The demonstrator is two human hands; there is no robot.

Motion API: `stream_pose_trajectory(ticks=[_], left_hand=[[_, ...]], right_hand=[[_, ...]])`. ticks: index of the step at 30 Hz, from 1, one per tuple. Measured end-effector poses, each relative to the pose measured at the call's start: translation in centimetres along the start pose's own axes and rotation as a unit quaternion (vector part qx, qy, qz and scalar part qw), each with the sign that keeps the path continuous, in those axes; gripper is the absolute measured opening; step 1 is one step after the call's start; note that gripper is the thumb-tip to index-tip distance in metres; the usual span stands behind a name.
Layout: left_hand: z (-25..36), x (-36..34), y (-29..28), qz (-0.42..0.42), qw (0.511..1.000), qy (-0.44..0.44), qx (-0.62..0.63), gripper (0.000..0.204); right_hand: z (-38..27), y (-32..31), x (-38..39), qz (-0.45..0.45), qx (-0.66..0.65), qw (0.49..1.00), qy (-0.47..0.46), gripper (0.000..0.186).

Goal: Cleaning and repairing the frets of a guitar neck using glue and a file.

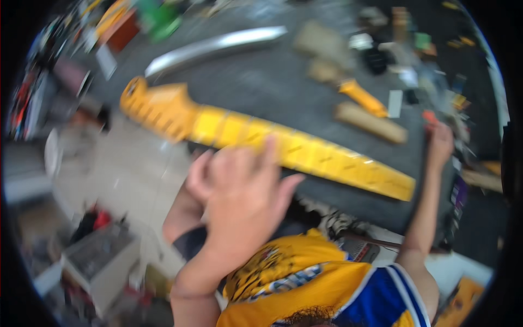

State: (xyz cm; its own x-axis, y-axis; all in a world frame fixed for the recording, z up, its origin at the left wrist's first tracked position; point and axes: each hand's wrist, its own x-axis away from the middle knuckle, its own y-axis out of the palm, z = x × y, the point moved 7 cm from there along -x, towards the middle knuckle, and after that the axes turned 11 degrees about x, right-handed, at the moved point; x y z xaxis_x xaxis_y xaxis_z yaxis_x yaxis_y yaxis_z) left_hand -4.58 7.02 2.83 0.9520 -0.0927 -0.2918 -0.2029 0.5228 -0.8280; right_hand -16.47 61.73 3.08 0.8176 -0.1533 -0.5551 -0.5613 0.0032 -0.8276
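Observation:
A guitar neck (321, 155) lies slantwise across the dark bench, its headstock (158, 110) at the left with a row of holes. Its fretboard looks bright yellow, crossed by frets and short dark marks. My left hand (234, 185) hovers over or touches the near edge of the neck, index finger and thumb stretched apart, the other fingers partly bent, nothing held. Far to the right, my right hand (440, 144) reaches over the bench with its fingers closed round a small orange-red object (430, 117), too blurred to name.
Behind the neck lies a long silvery metal bar (218, 48). A yellow-orange tool (362, 98) and a tan block (370, 122) lie between the neck and clutter at the right. A grey box (101, 256) stands on the tiled floor at lower left.

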Motion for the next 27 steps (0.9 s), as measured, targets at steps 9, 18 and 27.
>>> stream_pose_trajectory(ticks=[9, 18, 27], left_hand=[[0.9, 1.4, 0.4, 0.039, 0.998, 0.032, -0.045, 0.067], [3.7, 4.2, -0.6, 0.119, 0.992, 0.042, -0.014, 0.018], [3.0, 8.4, 1.2, 0.163, 0.981, 0.063, 0.090, 0.016]], right_hand=[[0.7, 0.9, 1.2, 0.078, -0.129, 0.983, 0.106, 0.029], [0.9, 0.2, 0.8, 0.080, -0.180, 0.973, 0.121, 0.027], [2.4, 2.0, 0.6, 0.084, -0.340, 0.926, 0.141, 0.020]])
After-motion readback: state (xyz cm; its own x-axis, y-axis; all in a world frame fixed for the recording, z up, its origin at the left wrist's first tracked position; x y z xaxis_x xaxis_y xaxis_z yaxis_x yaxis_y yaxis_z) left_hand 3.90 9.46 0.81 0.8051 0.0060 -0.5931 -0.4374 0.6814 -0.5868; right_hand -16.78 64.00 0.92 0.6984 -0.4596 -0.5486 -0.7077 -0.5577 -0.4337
